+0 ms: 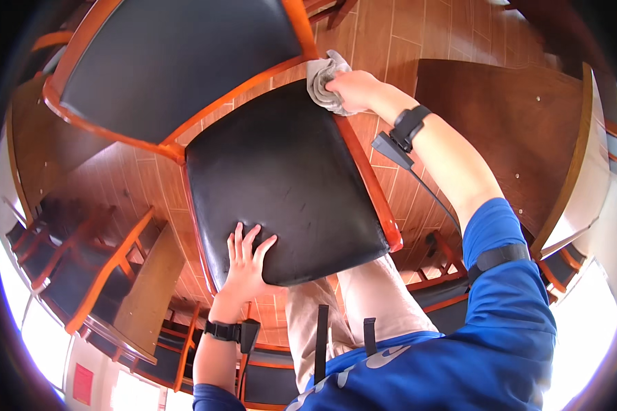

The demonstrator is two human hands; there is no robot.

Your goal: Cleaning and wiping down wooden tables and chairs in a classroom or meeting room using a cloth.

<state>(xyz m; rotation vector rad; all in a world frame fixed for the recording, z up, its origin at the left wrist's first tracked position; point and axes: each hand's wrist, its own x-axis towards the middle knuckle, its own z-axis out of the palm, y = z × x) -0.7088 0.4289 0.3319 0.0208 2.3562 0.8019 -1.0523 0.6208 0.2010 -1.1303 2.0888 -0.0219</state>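
A wooden chair with a black padded seat (pixel 283 190) stands right in front of me. Its backrest (pixel 185 61), a black panel in an orange-brown wooden frame, rises at the far side. My right hand (pixel 354 90) grips a bunched grey-beige cloth (pixel 325 85) at the seat's far right corner, where the frame meets the side rail (pixel 365 174). Part of the cloth is hidden by my fingers. On the near left of the seat, my left hand (pixel 247 269) lies with its fingers spread, holding nothing.
To the right is a dark brown wooden table (pixel 498 144) with a light edge. Another brown tabletop (pixel 51 138) shows at the left. More black-and-orange chairs (pixel 113 262) stand at lower left, around a lighter wooden board (pixel 151 293). Wood-look tiles (pixel 406 31) cover the floor.
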